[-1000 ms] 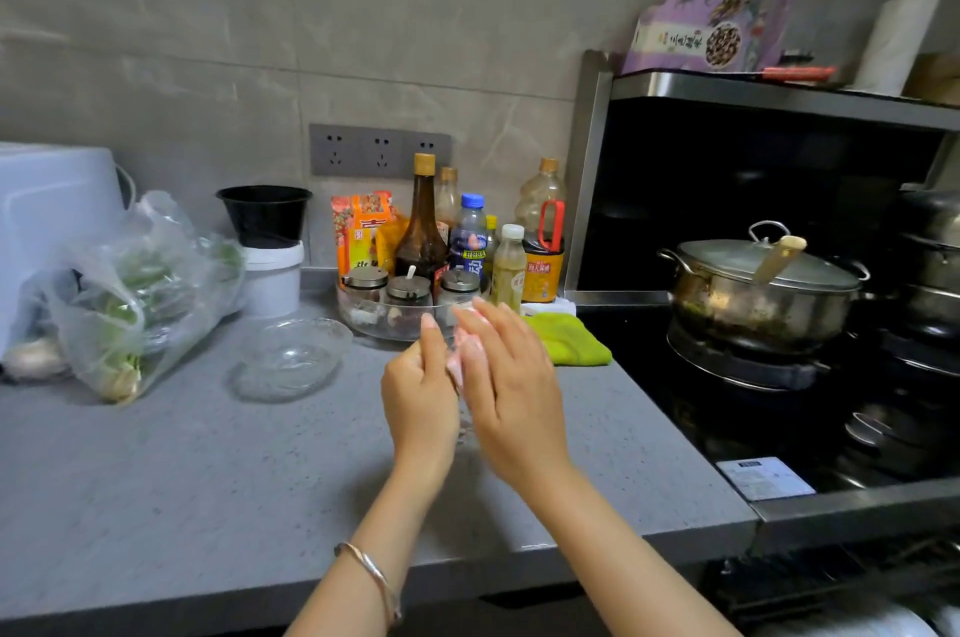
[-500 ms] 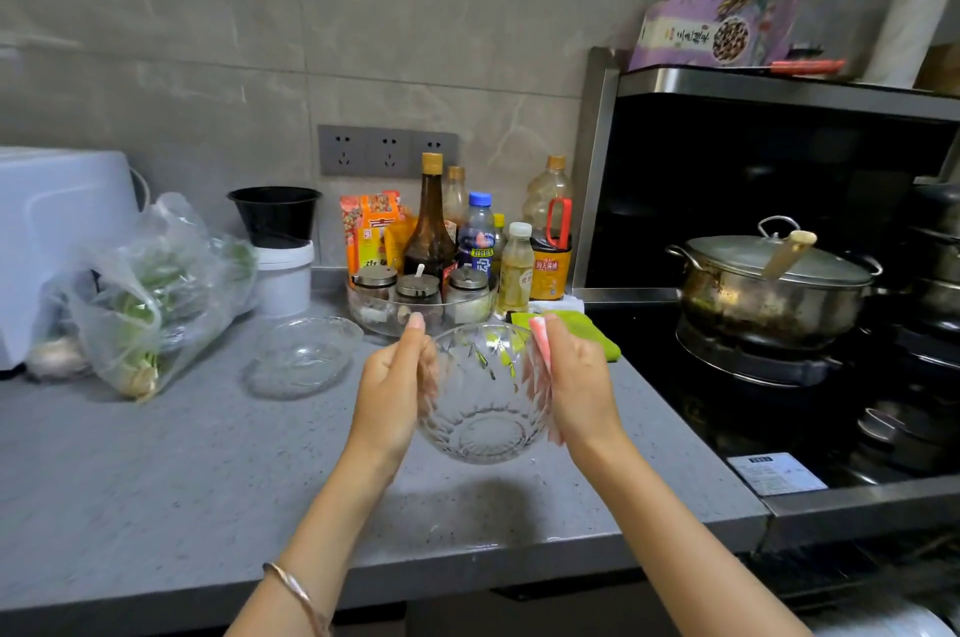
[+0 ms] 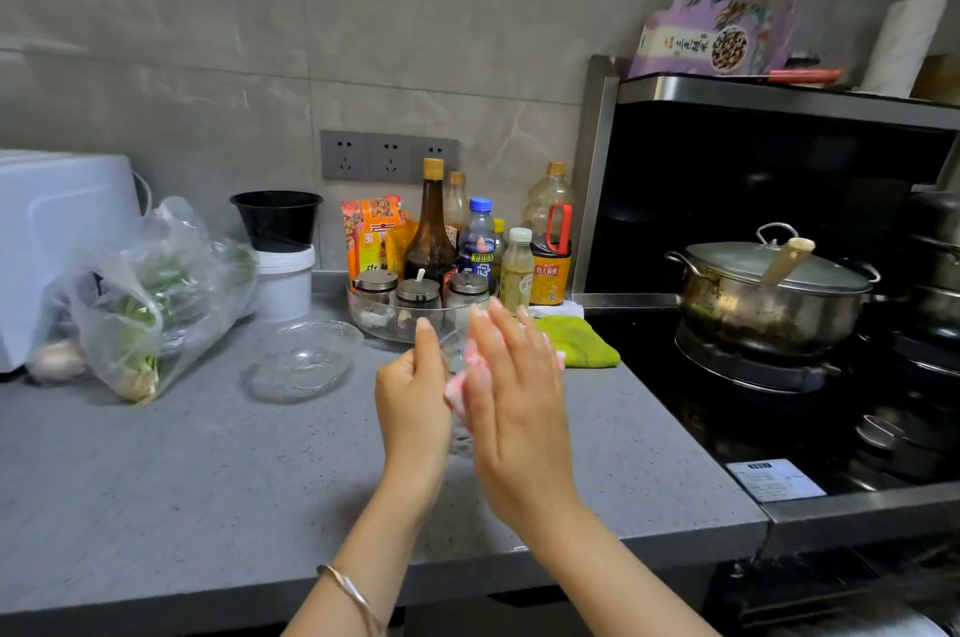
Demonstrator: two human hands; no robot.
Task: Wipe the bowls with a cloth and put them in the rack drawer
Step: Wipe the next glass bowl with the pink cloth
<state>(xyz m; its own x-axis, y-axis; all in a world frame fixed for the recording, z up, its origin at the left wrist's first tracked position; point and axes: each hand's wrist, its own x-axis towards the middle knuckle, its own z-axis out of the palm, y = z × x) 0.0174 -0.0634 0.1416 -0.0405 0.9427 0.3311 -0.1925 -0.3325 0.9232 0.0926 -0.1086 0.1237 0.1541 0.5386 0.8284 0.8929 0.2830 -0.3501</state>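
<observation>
Pressing a pink cloth point(image 3: 456, 392) flat against the clear glass bowl point(image 3: 461, 436).

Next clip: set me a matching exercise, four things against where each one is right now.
Things:
1 glass bowl
2 pink cloth
3 green cloth
4 glass dish

Places:
A on the counter beside the vegetable bag
B at the counter's edge by the stove
C under the flat right hand
D gripped by the left hand

Pairs: 1-D; 2-C; 3-B; 4-A
</observation>
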